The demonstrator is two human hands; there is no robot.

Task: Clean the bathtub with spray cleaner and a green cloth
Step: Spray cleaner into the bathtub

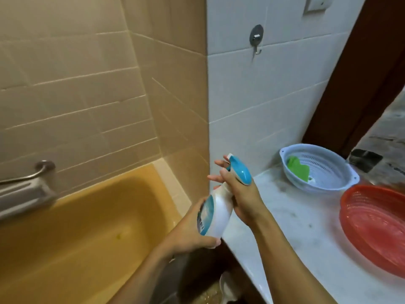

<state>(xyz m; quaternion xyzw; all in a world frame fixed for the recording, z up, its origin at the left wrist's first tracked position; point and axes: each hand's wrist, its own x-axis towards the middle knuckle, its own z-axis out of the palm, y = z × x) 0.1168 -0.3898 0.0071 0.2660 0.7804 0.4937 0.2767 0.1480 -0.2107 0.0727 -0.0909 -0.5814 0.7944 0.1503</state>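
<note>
The yellow bathtub (83, 218) lies at the left, dry-looking and seemingly not yet sprayed, with a metal grab bar (26, 174) on the tiled wall above it. Over its near corner the left hand (192, 231) wraps around the base of the spray bottle (217, 207) to steady it, while the right hand (238, 191) closes on the neck with fingers extended by the trigger, probably to ready the nozzle toward the tub. Further right, on the marble surface (291, 220), the green cloth (298, 166) waits inside a white colander (317, 170), near a red basket (374, 227), within reach for wiping.
</note>
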